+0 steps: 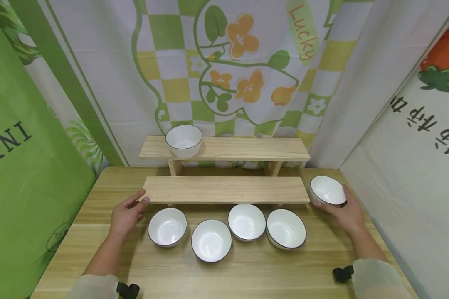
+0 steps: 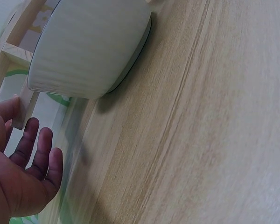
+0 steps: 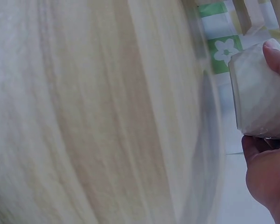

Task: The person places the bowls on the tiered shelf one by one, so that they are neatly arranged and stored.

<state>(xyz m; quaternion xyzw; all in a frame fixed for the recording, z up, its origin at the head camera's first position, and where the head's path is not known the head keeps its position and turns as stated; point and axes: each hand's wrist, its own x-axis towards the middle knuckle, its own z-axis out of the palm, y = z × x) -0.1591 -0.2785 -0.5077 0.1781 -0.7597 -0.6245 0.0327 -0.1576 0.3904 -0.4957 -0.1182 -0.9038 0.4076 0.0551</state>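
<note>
My right hand (image 1: 346, 211) grips a white bowl (image 1: 326, 190) with a dark rim, beside the right end of a two-tier wooden shelf (image 1: 224, 189). In the right wrist view, the thumb lies on one side of this tilted bowl (image 3: 259, 91) and fingers on the other. At the left end of the lower board, my left hand (image 1: 126, 214) holds the corner between thumb and index finger. Its other fingers (image 2: 41, 154) are loosely bent, off the board. Nearest to that hand on the table is another white bowl (image 1: 167, 227).
Three more white bowls, one front-centre (image 1: 211, 241), one behind it (image 1: 246, 222) and one at right (image 1: 286, 229), stand before the shelf on the wooden table (image 1: 247, 276). A bowl (image 1: 184, 141) sits on the upper board's left. Patterned curtains (image 1: 172, 37) hang behind.
</note>
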